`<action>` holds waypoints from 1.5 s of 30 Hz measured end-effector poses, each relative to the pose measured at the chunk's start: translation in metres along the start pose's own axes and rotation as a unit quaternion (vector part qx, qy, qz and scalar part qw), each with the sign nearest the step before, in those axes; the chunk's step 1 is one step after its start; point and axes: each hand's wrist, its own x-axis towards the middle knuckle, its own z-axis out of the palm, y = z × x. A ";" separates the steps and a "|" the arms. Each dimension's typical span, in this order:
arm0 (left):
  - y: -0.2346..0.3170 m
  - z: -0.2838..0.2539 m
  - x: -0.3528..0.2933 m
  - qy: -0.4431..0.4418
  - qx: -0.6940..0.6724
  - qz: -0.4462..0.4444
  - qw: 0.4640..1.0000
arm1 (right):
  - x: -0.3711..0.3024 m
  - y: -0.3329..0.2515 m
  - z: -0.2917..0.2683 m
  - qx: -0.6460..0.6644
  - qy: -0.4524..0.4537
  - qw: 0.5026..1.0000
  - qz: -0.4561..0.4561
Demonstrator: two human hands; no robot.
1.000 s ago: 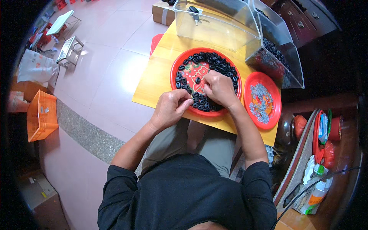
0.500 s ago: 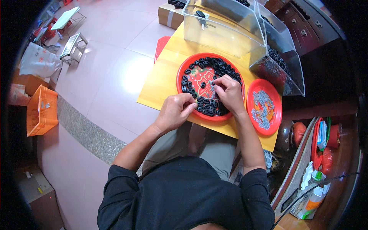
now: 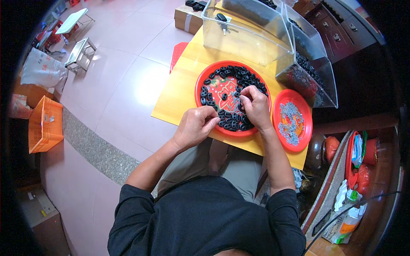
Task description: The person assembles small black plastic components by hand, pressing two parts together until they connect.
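Observation:
A round red tray (image 3: 198,91) holds many small black oval pieces (image 3: 247,78) with holes, mostly round its edge. Small grey metal pieces, like screws, lie near its middle. At the tray's near-left rim my left hand (image 3: 196,124) is closed in a pinch; anything in its fingertips is too small to make out. Over the right half of the tray, my right hand (image 3: 257,106) also pinches, thumb against fingers, and its contents cannot be made out. Beside it sits a smaller red oval plate (image 3: 306,141) with a pile of grey screw-like pieces (image 3: 291,123).
Clear plastic bins (image 3: 247,42) stand on the far side of the yellow table (image 3: 175,96), some holding black pieces. A key (image 3: 223,23) shows at the left bin. Left on the floor are an orange crate (image 3: 46,128) and metal stool (image 3: 80,55). A cluttered shelf (image 3: 341,192) is at right.
My right hand has shifted slightly to the right and nearer over the tray, still pinched. My left hand stays almost in place. The whole view has moved a little.

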 end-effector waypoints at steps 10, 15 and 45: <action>0.003 0.001 0.002 0.012 -0.002 0.013 1.000 | -0.004 -0.004 -0.001 0.128 -0.036 0.988 0.080; 0.002 0.000 0.002 0.018 0.001 0.028 0.999 | -0.007 -0.008 -0.004 0.091 -0.022 0.991 0.091; 0.001 0.009 0.010 0.143 -0.065 0.043 0.987 | -0.038 -0.023 -0.029 -0.094 -0.147 0.976 -0.132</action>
